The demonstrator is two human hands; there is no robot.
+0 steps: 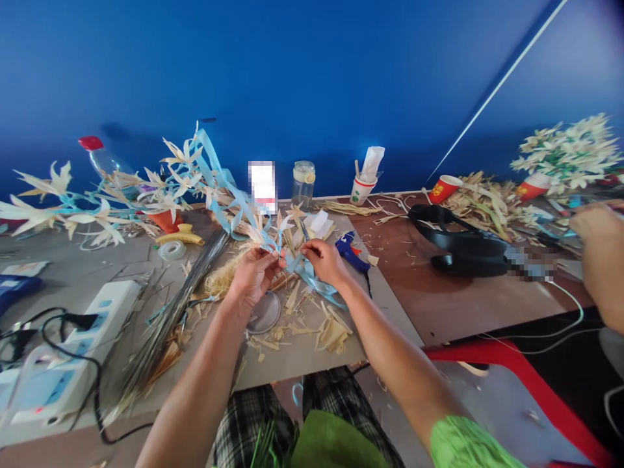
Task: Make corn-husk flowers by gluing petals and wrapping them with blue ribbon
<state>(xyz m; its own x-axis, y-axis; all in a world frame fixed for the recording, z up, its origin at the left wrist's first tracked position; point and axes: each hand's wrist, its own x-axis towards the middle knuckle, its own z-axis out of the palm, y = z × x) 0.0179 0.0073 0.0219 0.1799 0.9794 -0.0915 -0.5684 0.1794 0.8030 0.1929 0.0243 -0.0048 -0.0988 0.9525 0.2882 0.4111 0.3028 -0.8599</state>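
Note:
My left hand (258, 274) is closed in a pinch at the base of a pale dried-husk flower (261, 233); its stem is mostly hidden by the fingers. Light blue ribbon (314, 281) runs by both hands, its loose end trailing onto the table. To the right, my right hand (324, 261) pinches the ribbon between thumb and forefinger. Below the hands lie a clear round lid (264, 313) and husk scraps (334, 331). A blue glue gun (351, 251) rests just beyond my right hand. Left of my left hand is a bundle of thin wires (180, 305).
A power strip (104, 325) with black cables sits at left, near a tape roll (171, 251). Husk flowers (102, 218), a glass jar (303, 185) and a paper cup (363, 190) stand behind. At right are a black headset (461, 244) and another person's hand (597, 224).

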